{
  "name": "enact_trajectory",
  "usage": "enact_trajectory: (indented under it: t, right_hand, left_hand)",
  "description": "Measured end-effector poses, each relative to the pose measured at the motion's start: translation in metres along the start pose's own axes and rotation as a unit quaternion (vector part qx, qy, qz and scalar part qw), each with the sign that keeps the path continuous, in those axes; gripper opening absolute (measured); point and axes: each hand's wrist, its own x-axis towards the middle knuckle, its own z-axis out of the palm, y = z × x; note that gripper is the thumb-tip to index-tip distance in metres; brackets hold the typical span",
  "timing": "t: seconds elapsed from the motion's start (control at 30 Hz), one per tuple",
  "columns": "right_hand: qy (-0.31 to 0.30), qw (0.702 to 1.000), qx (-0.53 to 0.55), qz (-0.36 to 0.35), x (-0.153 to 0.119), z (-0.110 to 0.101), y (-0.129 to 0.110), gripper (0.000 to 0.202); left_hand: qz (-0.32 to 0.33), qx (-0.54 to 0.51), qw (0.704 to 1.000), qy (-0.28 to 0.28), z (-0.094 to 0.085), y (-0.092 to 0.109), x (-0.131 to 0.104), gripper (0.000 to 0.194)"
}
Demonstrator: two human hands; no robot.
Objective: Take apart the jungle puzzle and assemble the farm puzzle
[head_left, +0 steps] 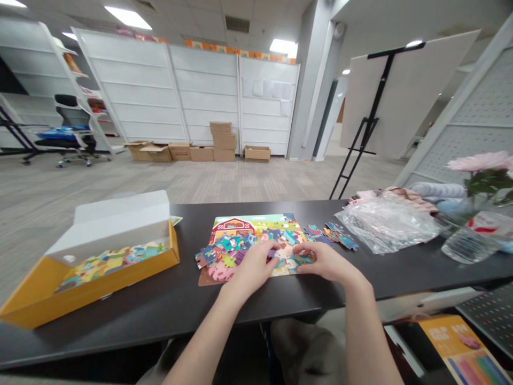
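Note:
A farm picture board (269, 219) with a red barn lies on the black table, with loose jigsaw puzzle pieces (229, 243) heaped over it. My left hand (258, 262) is low over the middle of the board, its thumb and fingers curled in on a puzzle piece that they mostly hide. Facing it from the right, my right hand (323, 260) has its thumb and fingertips closed about a teal puzzle piece (301, 258) on the board. More dark blue and orange pieces (339, 235) lie on the table beyond the board's right edge.
To the left stands an open yellow box (120, 278) with colourful pieces inside. Crumpled clear plastic bags (387, 222) and a glass vase (467, 243) with pink flowers are at the right. Below the table's right front edge is an orange box (452, 337).

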Motion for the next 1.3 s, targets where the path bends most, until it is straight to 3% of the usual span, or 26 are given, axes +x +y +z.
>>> enact_trajectory:
  t: [0.13, 0.27, 0.5, 0.7, 0.8, 0.9, 1.0, 1.2, 1.3]
  right_hand:
    - [-0.004, 1.0, 0.008, -0.005, -0.001, 0.0, 0.0, 0.038]
    - [-0.008, 1.0, 0.003, -0.003, 0.0, 0.001, -0.003, 0.038]
    - [-0.009, 1.0, 0.014, -0.01, 0.001, 0.003, -0.004, 0.037]
    - [-0.005, 1.0, 0.016, -0.016, -0.002, 0.001, -0.006, 0.036]
    - [0.019, 0.999, 0.023, -0.023, -0.005, -0.005, -0.004, 0.038]
    - [0.081, 0.997, 0.0, -0.014, -0.007, -0.013, 0.004, 0.03]
    - [0.129, 0.991, -0.022, 0.002, -0.008, -0.017, 0.014, 0.025]
    - [0.169, 0.985, -0.04, -0.016, 0.0, -0.011, 0.015, 0.025]
    - [0.179, 0.981, -0.065, -0.03, 0.007, -0.005, 0.008, 0.024]
  left_hand:
    - [0.053, 0.021, 0.998, -0.041, -0.001, -0.003, -0.006, 0.039]
    - [0.062, 0.044, 0.995, -0.066, -0.004, 0.0, -0.012, 0.051]
    - [0.082, 0.072, 0.991, -0.08, -0.003, -0.001, -0.013, 0.025]
    - [0.091, 0.096, 0.988, -0.08, -0.002, 0.001, -0.013, 0.02]
    - [0.083, 0.104, 0.988, -0.072, -0.002, 0.003, -0.014, 0.034]
    - [0.07, 0.109, 0.989, -0.067, -0.005, 0.004, -0.015, 0.054]
    - [0.06, 0.117, 0.989, -0.062, -0.016, -0.001, -0.015, 0.061]
    - [0.04, 0.141, 0.989, 0.027, -0.055, -0.034, -0.014, 0.043]
    - [0.007, 0.185, 0.983, 0.01, -0.066, -0.042, -0.016, 0.041]
